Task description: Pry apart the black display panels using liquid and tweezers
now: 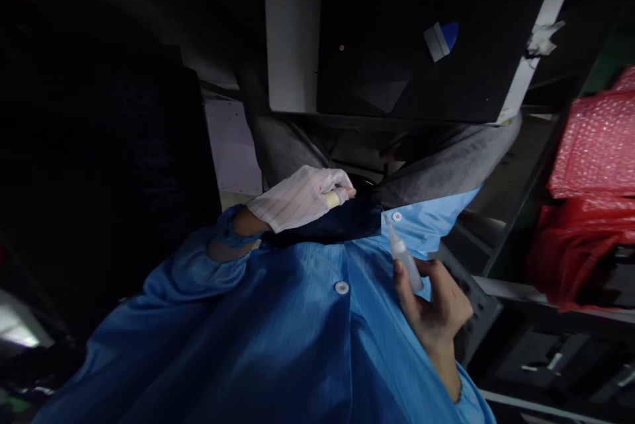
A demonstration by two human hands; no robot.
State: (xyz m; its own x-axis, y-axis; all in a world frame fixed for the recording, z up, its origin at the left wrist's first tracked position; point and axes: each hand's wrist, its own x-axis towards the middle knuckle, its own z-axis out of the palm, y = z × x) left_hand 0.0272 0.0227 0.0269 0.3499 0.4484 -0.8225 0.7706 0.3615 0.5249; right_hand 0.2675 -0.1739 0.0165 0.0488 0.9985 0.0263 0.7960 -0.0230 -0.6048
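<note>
My left hand point(307, 196) wears a white striped glove, with a yellowish cover on one finger and a bare fingertip showing. Its fingers are closed on a dark, flat, glossy panel point(360, 217) held over my lap; the far edge blends into shadow. In my bare right hand point(439, 301) is a small translucent squeeze bottle point(407, 264) with a thin needle tip, pinched between thumb and fingers. The needle points up and left, close to the panel's right edge; whether it touches cannot be made out.
Ahead is a black-topped bench point(387, 80) bearing a blue-and-grey wedge-shaped piece point(440, 42). Crumpled white material point(543, 39) hangs on its right edge. Red bubble wrap packages point(595, 146) lie at the right. A large dark block point(124, 166) stands at the left.
</note>
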